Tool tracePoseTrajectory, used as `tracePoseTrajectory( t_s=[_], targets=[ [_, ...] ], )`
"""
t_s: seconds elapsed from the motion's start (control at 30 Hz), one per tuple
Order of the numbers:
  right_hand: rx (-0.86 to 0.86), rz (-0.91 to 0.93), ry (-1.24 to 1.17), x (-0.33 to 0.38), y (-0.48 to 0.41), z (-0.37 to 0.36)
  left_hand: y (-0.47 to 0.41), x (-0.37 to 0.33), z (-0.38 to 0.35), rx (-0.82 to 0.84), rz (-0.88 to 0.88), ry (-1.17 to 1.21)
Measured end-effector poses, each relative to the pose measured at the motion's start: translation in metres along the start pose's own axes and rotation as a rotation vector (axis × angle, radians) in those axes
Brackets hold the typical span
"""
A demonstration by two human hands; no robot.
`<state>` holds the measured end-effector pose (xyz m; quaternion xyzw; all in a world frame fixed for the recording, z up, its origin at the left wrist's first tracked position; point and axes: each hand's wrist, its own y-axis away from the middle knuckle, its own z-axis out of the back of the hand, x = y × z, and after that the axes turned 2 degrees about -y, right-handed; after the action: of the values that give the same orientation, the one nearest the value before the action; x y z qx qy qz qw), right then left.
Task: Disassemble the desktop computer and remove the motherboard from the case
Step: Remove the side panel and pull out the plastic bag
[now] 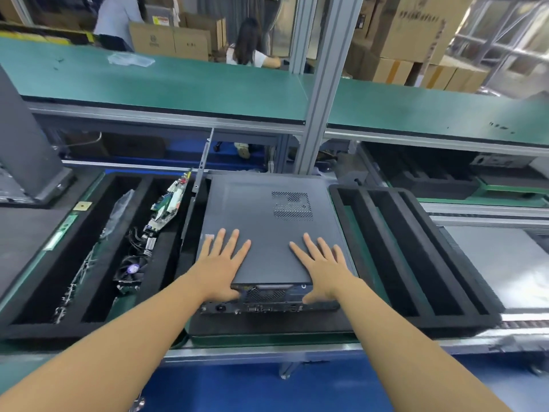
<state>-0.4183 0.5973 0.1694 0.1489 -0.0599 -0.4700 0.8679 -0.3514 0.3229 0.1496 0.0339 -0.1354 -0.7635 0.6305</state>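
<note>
- Head view, the case: the desktop computer case (pixel 261 230) lies flat on a black foam pad (pixel 267 327) straight ahead of you, its rear port panel (pixel 267 306) facing you. The cover (pixel 237 203) is on, with its vent grille (pixel 292 205) toward the far right. The motherboard is out of sight, presumably under that cover, so the task looks barely begun.
- Head view, your hands: your left hand (pixel 221 263) and right hand (pixel 322 267) are well apart, both lying flat on the near end of the cover with fingers straight and spread. Neither grips anything. Each thumb drops over the near edge by the port panel. That placement reads as pressing down evenly to slide the cover along its rails; whether any screws hold it I cannot tell.
- Head view, left side: just beside the case, a black foam tray (pixel 59 330) holds a circuit board (pixel 170 202) standing on edge, a cooling fan (pixel 132 270) and loose cables. It seems meant for stripped parts.
- Head view, right side: a slotted foam tray (pixel 445 321) sits just beside the case, leaning over its own bench edge.
- Head view, what stands in the way: an aluminium post (pixel 326 84) rises right behind the far end of the case, and a thin metal strip (pixel 202 162) stands at its far-left corner. A cover pushed away from you would likely meet them; drawing it toward you looks freer.
</note>
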Motion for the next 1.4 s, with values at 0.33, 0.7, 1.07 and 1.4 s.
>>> tracePoseTrajectory(
  t_s=[0.33, 0.7, 1.07, 1.4],
  targets=[
    [-0.115, -0.001, 0.020, 0.002, 0.005, -0.014, 0.000, -0.004, -0.002, -0.033, 0.014, -0.014],
    [-0.162, -0.028, 0.015, 0.004, 0.007, -0.025, 0.002, -0.012, -0.005, -0.066, 0.038, -0.022],
    [-0.216, -0.050, 0.023, 0.012, 0.025, -0.036, 0.021, -0.020, -0.006, -0.052, 0.046, -0.047],
    [-0.146, 0.028, 0.073, 0.001, 0.030, -0.001, 0.020, -0.004, 0.025, -0.020, -0.042, 0.039]
  ],
)
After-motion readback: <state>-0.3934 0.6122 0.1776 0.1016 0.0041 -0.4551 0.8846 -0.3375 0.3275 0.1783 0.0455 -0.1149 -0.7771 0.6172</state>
